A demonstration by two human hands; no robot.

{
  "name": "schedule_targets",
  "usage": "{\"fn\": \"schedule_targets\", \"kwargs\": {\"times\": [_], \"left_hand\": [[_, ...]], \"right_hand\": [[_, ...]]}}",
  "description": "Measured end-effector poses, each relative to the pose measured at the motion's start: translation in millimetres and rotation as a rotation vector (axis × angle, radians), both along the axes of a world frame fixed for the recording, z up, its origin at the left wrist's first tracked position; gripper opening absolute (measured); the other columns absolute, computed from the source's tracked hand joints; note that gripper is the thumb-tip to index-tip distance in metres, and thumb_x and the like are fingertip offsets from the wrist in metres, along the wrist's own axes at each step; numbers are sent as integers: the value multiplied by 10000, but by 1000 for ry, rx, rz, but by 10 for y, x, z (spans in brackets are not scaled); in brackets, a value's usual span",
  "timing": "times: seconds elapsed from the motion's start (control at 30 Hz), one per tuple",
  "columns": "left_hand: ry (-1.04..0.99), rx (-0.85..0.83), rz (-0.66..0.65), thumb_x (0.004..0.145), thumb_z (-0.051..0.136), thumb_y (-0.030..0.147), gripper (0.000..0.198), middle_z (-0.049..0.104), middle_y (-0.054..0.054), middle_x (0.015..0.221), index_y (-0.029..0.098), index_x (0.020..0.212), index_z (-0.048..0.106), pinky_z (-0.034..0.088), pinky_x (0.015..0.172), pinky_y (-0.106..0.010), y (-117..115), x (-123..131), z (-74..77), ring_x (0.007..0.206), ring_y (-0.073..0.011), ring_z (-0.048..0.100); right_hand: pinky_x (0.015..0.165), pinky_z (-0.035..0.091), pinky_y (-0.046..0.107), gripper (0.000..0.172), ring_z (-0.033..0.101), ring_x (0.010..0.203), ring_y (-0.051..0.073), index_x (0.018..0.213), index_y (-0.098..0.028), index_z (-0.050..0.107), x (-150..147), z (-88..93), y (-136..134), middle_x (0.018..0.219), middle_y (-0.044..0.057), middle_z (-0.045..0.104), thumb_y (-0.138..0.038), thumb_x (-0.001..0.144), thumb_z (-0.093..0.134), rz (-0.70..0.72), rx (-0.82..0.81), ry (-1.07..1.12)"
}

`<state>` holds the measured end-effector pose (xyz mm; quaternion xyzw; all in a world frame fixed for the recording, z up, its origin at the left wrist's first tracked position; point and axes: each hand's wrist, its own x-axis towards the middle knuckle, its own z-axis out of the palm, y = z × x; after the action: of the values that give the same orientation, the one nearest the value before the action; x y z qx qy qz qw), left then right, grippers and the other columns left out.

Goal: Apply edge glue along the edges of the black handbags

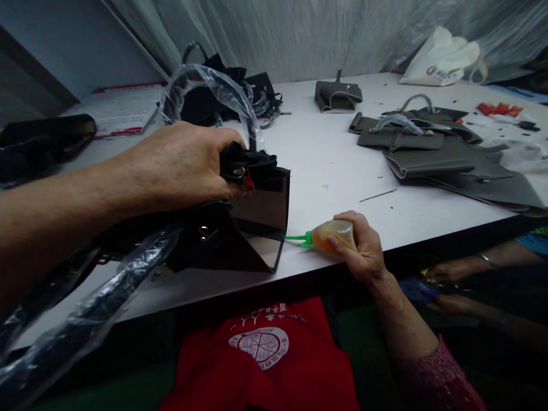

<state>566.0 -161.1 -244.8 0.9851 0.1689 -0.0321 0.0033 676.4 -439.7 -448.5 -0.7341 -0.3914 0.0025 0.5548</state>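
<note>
The left hand (184, 162) is clamped on the gathered top of a black bag (214, 251), which lies near the table's front edge with its boxy, pale-lined end facing right. Apart from it, the right hand (362, 248) is wrapped around a squeeze bottle (331, 237), whose green nozzle (297, 237) reaches the bag's lower corner; whether the tip touches cannot be told. The left forearm hides much of the bag; one plastic-wrapped handle (222, 77) loops up behind the hand and another (89, 314) crosses the near left. Further back on the table (317, 160) are more black bags (257, 91), with a folded grey piece (338, 94) well to their right. Overlapping grey bag pieces (432, 165) crowd the right side, near orange scraps (499, 108) and a white cloth bag (443, 60). A thin rod (379, 195) lies between that pile and the bottle. Beyond the table's right front edge, a co-worker's hand (454, 271) shows dimly.
</note>
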Motion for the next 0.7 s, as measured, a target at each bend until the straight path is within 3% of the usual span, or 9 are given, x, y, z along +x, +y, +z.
{"fn": "schedule_targets", "kwargs": {"times": [0.17, 0.33, 0.5, 0.6, 0.7], "left_hand": [[-9, 5, 43, 706, 726, 445, 320, 591, 50, 711, 266, 970, 695, 288, 632, -248, -36, 1, 8, 654, -135, 536], [-45, -11, 25, 721, 664, 397, 354, 630, 58, 731, 341, 1069, 703, 302, 634, -247, 7, -27, -40, 682, -145, 571], [-62, -3, 5, 774, 627, 437, 356, 703, 55, 833, 396, 1116, 717, 332, 648, -253, 83, -95, -75, 739, -161, 620], [-76, -38, -4, 780, 643, 476, 359, 719, 65, 844, 404, 1121, 725, 348, 643, -246, 92, -112, -81, 747, -156, 634], [-95, -63, -8, 781, 662, 515, 360, 715, 72, 816, 400, 1114, 734, 348, 621, -238, 93, -112, -92, 718, -141, 631]], "right_hand": [[709, 474, 340, 337, 570, 799, 173, 1154, -257, 584, 6, 28, 60, 1006, 15, 601, -409, 884, 716, -33, 16, -33], [628, 453, 313, 337, 539, 669, 144, 1119, -253, 595, 38, 85, 94, 859, -21, 589, -447, 877, 726, 21, -61, 37], [599, 451, 315, 365, 540, 657, 152, 1112, -239, 594, 37, 117, 123, 838, -14, 598, -481, 868, 715, -65, -57, 29], [595, 455, 317, 350, 544, 634, 153, 1101, -242, 595, 21, 121, 129, 776, -26, 592, -485, 877, 710, -1, -95, 58], [606, 463, 315, 359, 566, 672, 153, 1132, -245, 597, 12, 123, 130, 881, -2, 626, -470, 878, 714, -27, -71, 26]]}}
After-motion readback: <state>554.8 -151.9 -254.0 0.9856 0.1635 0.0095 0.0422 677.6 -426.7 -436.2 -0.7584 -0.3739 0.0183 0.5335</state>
